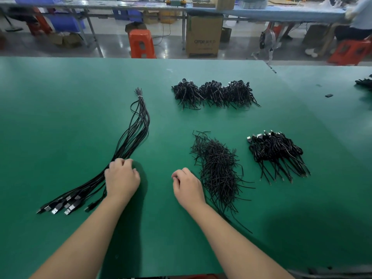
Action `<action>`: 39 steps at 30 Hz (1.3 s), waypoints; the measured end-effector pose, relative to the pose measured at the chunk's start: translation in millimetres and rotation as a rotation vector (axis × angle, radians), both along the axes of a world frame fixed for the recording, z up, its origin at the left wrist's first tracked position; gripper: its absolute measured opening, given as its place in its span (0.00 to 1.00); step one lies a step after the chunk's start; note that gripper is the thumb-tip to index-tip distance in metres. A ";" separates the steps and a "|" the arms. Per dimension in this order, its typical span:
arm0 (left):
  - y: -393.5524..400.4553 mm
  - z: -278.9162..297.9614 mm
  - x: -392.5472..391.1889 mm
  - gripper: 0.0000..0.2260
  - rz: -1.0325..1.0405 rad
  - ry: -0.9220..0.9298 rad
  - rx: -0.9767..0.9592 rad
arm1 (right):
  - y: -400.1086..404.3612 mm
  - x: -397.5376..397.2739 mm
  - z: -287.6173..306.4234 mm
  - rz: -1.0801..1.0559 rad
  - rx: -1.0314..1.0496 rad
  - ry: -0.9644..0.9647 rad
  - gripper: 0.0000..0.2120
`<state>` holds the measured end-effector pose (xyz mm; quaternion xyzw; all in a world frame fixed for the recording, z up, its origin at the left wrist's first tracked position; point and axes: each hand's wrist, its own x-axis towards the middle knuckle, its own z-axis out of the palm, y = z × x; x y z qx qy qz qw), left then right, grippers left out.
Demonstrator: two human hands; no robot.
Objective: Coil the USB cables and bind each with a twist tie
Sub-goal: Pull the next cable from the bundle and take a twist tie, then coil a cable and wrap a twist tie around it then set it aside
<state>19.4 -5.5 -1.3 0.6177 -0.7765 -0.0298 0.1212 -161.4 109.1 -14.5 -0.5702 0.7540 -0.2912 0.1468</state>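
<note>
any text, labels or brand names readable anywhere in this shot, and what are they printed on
"OTOR": roughly how the grey print on the cardboard box on the floor beyond the green table reads, blurred, so not certain.
Smaller marks beside and under that word on the box: too blurred to read.
USB cables, twist ties, orange stool: no readable text.
</note>
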 end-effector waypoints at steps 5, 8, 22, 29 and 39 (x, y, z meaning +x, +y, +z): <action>-9.5 14.7 27.0 0.07 0.064 -0.211 0.124 | 0.3 0.9 -0.2 -0.005 -0.005 -0.009 0.07; -8.7 27.4 21.9 0.05 0.087 -0.296 0.219 | 0.8 0.9 -0.2 -0.006 -0.003 -0.012 0.07; -2.8 52.4 -21.4 0.05 -0.005 0.047 0.324 | 4.1 0.5 0.5 0.019 -0.038 -0.015 0.09; 7.7 61.7 -45.8 0.07 -0.057 0.537 0.672 | 7.5 2.4 2.0 0.091 -0.062 0.059 0.16; 20.8 66.2 -53.6 0.08 -0.056 0.961 0.880 | 9.3 3.9 1.9 0.130 -0.073 0.144 0.32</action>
